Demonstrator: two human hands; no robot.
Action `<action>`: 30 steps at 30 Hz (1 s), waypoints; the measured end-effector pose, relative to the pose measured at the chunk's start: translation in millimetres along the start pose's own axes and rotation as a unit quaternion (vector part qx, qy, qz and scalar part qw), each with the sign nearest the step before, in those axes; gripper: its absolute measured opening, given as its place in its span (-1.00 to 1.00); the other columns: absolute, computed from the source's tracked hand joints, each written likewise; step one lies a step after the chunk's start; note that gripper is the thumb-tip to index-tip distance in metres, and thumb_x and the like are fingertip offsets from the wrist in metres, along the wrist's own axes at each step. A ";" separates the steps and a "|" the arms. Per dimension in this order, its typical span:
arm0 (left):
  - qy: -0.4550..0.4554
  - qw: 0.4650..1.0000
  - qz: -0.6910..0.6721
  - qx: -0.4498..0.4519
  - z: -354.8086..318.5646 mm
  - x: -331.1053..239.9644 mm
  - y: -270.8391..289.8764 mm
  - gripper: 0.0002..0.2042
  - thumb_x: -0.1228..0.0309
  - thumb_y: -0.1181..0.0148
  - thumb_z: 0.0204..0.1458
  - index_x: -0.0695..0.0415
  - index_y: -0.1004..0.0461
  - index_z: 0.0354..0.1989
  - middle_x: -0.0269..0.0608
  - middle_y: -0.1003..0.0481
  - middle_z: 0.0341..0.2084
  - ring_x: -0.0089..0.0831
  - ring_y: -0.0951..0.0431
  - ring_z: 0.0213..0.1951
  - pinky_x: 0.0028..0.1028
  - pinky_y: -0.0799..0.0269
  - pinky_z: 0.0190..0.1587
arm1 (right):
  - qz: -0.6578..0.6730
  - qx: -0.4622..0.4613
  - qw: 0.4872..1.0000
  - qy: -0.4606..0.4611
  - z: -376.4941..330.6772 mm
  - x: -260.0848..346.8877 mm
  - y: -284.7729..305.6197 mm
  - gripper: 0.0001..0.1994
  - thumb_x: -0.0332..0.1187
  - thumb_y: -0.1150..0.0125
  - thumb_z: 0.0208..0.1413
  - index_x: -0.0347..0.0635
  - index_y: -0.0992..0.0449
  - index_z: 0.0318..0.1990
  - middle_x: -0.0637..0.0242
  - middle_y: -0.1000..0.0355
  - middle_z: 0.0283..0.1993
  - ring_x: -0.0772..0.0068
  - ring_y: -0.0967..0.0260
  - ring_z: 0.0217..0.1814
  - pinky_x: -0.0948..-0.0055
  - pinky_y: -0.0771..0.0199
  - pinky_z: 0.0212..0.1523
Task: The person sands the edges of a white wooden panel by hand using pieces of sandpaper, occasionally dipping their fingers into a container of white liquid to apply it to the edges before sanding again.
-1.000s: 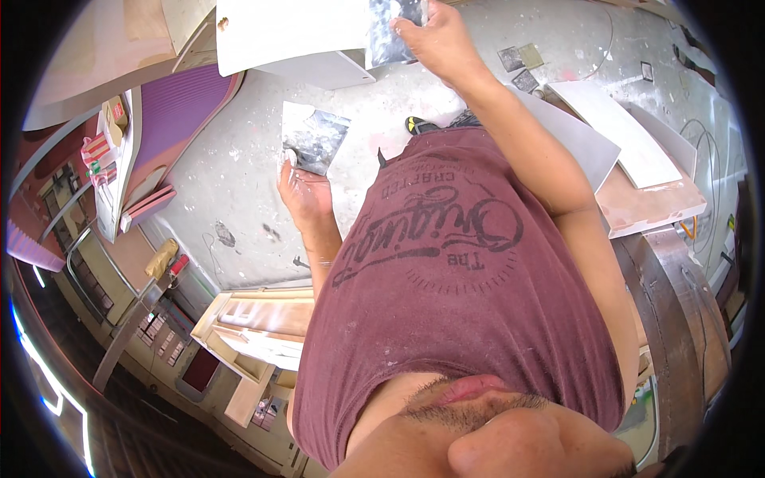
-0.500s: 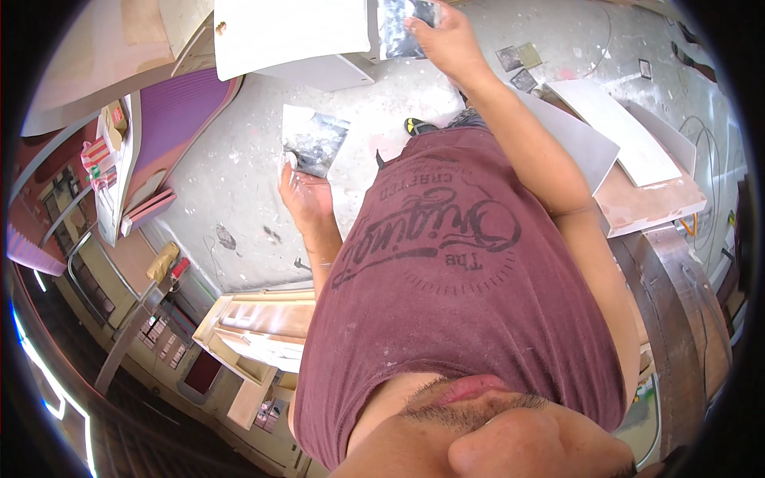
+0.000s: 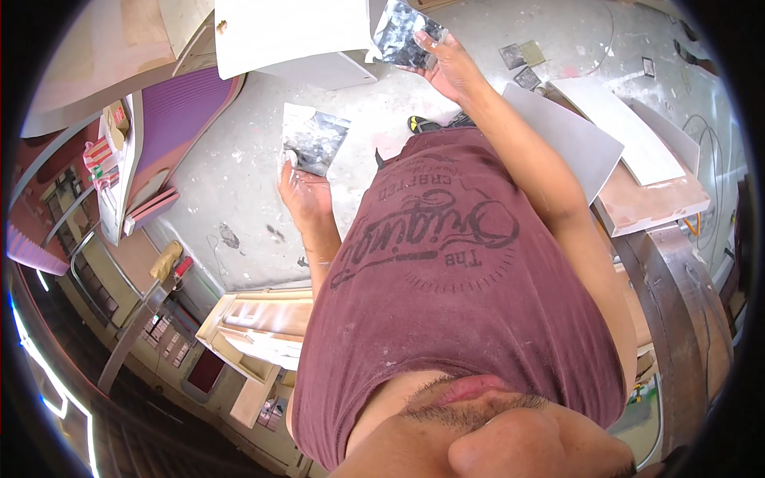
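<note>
Dark sheet [image 3: 398, 38], white-dusted, prob. sandpaper: up top, held out in R hand [image 3: 453, 70], just beside R edge of white panel [image 3: 291, 36]. Contact w/ panel: can't tell. R thumb lies on upper face, other fingers behind/under, so sheet is pinched near one edge; most of face left uncovered, prob. why it's gripped there. Sheet tilted, fairly flat.

2nd sheet, the pale-and-dark sheet [image 3: 319, 142], in L hand [image 3: 307, 193], lower & nearer torso, well apart from panel. L fingertips, whitened, pinch its lower corner; rest of fingers curled, partly hidden, exact spread unclear. Corner hold likely keeps it out of the way w/o creasing (judgement).

White panel: hole or brown mark nr L edge; grey-white board [image 3: 327, 72] below it, perhaps part of same piece; how joined, can't tell.

Floor [image 3: 255, 179]: grey, white-spattered. Small dark squares [image 3: 512, 56] lie upper R, approx. like the held sheets.

R side: grey board [image 3: 567, 135] & long white board [image 3: 625, 131] slant by/over wooden block [image 3: 653, 201], prob. propped to stay off floor.

L side: purple ribbed panel [image 3: 179, 111], curved edge. Nr torso, lower L: open wooden frame [image 3: 227, 315]. Maroon shirt [image 3: 446, 319] fills centre; one shoe [image 3: 422, 124] past hem.
</note>
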State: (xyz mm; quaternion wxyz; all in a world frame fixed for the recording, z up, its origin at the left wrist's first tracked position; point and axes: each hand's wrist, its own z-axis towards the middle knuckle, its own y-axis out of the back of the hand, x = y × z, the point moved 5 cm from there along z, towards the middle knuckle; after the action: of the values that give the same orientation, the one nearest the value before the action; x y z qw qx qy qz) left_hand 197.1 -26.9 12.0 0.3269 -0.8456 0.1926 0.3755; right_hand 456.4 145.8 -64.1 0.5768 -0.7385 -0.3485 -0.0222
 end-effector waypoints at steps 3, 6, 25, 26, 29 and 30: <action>-0.009 1.000 0.007 0.007 -1.1 -0.2 -11.0 -0.77 0.41 -0.04 0.19 0.26 -0.40 -0.05 -0.18 -0.48 -0.09 -0.40 -0.47 -0.02 -0.44 -0.39 0.00 | -0.016 -0.027 0.999 0.015 -15.7 11.6 -4.5 -0.70 -0.41 -0.16 0.22 -0.14 -0.33 0.08 0.35 -0.44 -0.01 0.44 -0.45 -0.01 0.27 -0.55 -0.01; -0.008 1.000 0.006 0.010 -4.5 0.6 -32.7 -0.77 0.43 -0.03 0.19 0.28 -0.39 -0.04 -0.14 -0.49 -0.10 -0.36 -0.49 -0.03 -0.40 -0.41 0.00 | -0.041 -0.071 0.995 0.057 -33.5 28.0 -23.9 -0.71 -0.41 -0.17 0.21 -0.18 -0.35 0.07 0.38 -0.45 -0.04 0.51 -0.44 -0.05 0.36 -0.52 -0.05; -0.005 0.989 0.037 0.141 -5.7 7.1 -112.3 -0.74 0.51 -0.06 0.18 0.31 -0.36 0.01 -0.15 -0.50 -0.12 -0.41 -0.54 -0.10 -0.42 -0.48 -0.04 | -0.507 0.151 0.848 -0.017 -69.0 38.7 -83.8 -0.60 -0.26 -0.10 0.26 -0.31 -0.43 0.15 0.33 -0.54 -0.26 0.62 -0.34 -0.25 0.58 -0.37 -0.14; -0.016 0.990 0.024 0.137 -3.7 3.5 -106.7 -0.74 0.50 -0.05 0.18 0.29 -0.36 0.02 -0.15 -0.50 -0.09 -0.40 -0.53 -0.07 -0.39 -0.47 0.00 | -0.478 0.162 0.862 -0.034 -68.8 37.7 -80.8 -0.60 -0.24 -0.09 0.27 -0.32 -0.43 0.14 0.32 -0.55 -0.22 0.60 -0.35 -0.21 0.54 -0.37 -0.09; -0.050 0.993 -0.017 0.108 4.3 -6.6 -85.8 -0.72 0.48 -0.05 0.18 0.29 -0.34 0.04 -0.16 -0.50 -0.09 -0.38 -0.54 -0.06 -0.42 -0.48 -0.01 | -0.554 -0.041 0.831 0.004 -59.9 63.6 -78.5 -0.61 -0.25 -0.10 0.25 -0.33 -0.44 0.12 0.25 -0.56 -0.19 0.58 -0.37 -0.21 0.52 -0.37 -0.07; -0.047 0.994 -0.021 0.095 2.2 -10.0 -85.1 -0.75 0.45 -0.07 0.17 0.25 -0.38 -0.01 -0.20 -0.51 -0.10 -0.42 -0.53 -0.07 -0.47 -0.47 -0.02 | -0.595 -0.061 0.797 0.080 -42.7 65.5 -58.3 -0.64 -0.28 -0.10 0.24 -0.24 -0.47 0.12 0.17 -0.56 -0.17 0.57 -0.39 -0.18 0.52 -0.38 -0.06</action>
State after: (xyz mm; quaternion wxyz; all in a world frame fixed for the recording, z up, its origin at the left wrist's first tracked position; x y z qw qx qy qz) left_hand 238.2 36.0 53.2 0.4221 -0.7960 0.1936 0.3881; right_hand 490.2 146.2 27.4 0.4292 -0.4151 -0.6696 -0.4417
